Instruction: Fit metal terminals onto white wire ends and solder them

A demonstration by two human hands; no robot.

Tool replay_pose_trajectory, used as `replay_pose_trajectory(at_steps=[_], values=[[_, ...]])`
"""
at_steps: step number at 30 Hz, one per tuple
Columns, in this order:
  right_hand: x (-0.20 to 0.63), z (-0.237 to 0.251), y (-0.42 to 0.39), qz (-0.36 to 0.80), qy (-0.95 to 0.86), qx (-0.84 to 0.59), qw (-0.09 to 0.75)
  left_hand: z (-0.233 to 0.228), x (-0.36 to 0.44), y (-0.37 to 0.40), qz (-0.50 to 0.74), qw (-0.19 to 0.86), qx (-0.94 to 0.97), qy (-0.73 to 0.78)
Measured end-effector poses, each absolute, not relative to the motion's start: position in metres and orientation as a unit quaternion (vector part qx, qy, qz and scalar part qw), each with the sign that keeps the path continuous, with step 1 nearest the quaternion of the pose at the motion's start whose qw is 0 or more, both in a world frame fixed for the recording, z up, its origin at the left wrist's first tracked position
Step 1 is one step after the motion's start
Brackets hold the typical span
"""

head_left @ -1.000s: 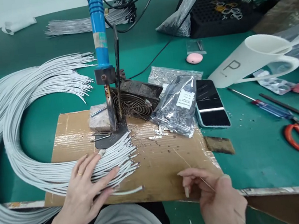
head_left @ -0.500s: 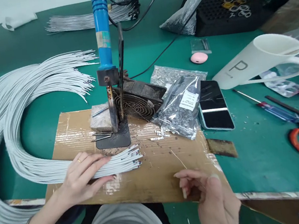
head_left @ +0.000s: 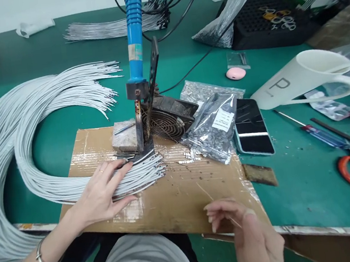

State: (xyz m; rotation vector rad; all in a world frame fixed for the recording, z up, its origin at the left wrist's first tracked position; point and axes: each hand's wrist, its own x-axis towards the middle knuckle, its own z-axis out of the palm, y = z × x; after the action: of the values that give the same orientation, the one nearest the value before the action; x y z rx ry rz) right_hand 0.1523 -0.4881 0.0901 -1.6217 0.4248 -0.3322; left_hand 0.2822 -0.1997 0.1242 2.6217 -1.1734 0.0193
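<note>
1. The step in hand looks to be arranging: the left hand (head_left: 101, 192) is spreading the wires (head_left: 144, 171) so that their ends are lying side by side.
2. The wires are curving in from the left and resting on the card (head_left: 178, 208), their ends pointing right, just in front of the iron (head_left: 135, 28).
3. The left hand is lying open over the bundle, its fingers resting on top and its thumb reaching along the near edge; it is not closing round the wires.
4. The right hand (head_left: 256, 236) is curling its fingers and seems to be pinching a thin strand (head_left: 205, 190), whose free end is pointing up and left, apart from the wire ends. The exact pinch point is hiding among the fingers.
5. The next move, as a judgement, is calling for the left hand to keep the ends fanned and from crossing, and for the right to hold the strand steady and clear of them.
6. Against half a second ago, the left hand is no longer squeezing the wires into a tight bunch; the ends are fanning wider.
7. The bundle is also lying closer to the iron, now covering much of the plate (head_left: 150, 146) that was showing.
8. The right hand is keeping nearly the same place and pose, the strand running through it as before.
</note>
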Motion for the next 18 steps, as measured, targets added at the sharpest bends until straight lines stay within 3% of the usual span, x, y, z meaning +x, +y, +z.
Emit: replay_pose_trajectory(at_steps=[3, 8, 14, 18], values=[[0.155, 0.096, -0.485, -0.128, 0.159, -0.721, 0.662, 0.127, 0.271, -0.202, 0.061, 0.171, 0.905, -0.384], [0.184, 0.098, -0.494, -0.211, 0.047, -0.825, 0.522, 0.126, 0.241, -0.205, 0.201, 0.248, 0.883, -0.344], [0.228, 0.092, -0.51, -0.137, -0.063, -0.916, 0.371, 0.11, 0.221, -0.203, 0.157, 0.224, 0.911, -0.31], [0.228, 0.086, -0.517, -0.14, -0.07, -0.925, 0.346, 0.108, 0.225, -0.205, 0.138, 0.211, 0.922, -0.295]])
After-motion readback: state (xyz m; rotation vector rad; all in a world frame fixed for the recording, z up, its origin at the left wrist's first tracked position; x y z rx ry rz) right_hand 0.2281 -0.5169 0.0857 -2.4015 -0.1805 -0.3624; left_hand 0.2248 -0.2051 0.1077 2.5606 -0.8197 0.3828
